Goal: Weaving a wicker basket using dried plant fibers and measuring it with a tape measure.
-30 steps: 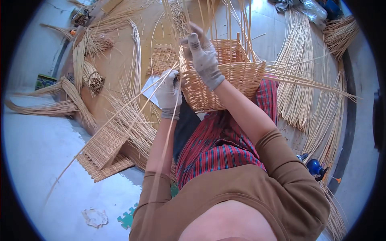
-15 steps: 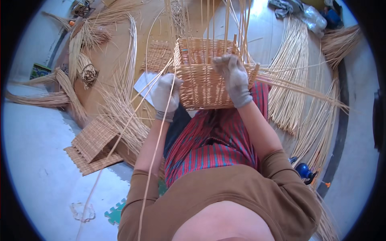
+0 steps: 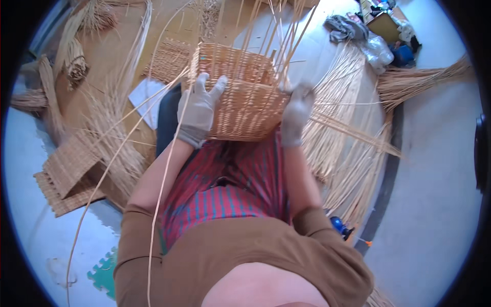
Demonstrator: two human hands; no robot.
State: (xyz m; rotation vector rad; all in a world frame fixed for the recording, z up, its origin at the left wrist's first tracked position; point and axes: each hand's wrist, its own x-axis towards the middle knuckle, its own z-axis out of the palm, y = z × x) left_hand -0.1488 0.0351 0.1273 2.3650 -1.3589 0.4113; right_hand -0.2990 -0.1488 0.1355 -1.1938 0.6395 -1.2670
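Note:
A partly woven cane basket (image 3: pixel 245 110) rests on my lap, its walls tan and its tall stakes (image 3: pixel 291 38) rising loose above the rim. My left hand (image 3: pixel 196 110), in a pale glove, holds the basket's near left corner, with thumb and a finger spread against the wall. At the near right corner is my gloved right hand (image 3: pixel 297 112), its fingers curled in; motion blur hides what they pinch. Two long cane strands (image 3: pixel 162 179) run from beside my left hand down past my left arm. More strands (image 3: pixel 353 132) stick out to the right, behind my right hand.
Bundles of loose cane (image 3: pixel 340 128) spread over the floor at right, with others at left. Woven panels (image 3: pixel 71 169) lie at lower left, and a woven mat (image 3: pixel 166 61) beyond the basket. A white sheet (image 3: pixel 148 100) lies left of my leg; a blue bottle (image 3: pixel 340 225) is by my right elbow.
The whole view has shifted. My right hand has moved from the near rim to the right corner, and the basket has tilted. My left hand has spread its thumb and finger on the wall.

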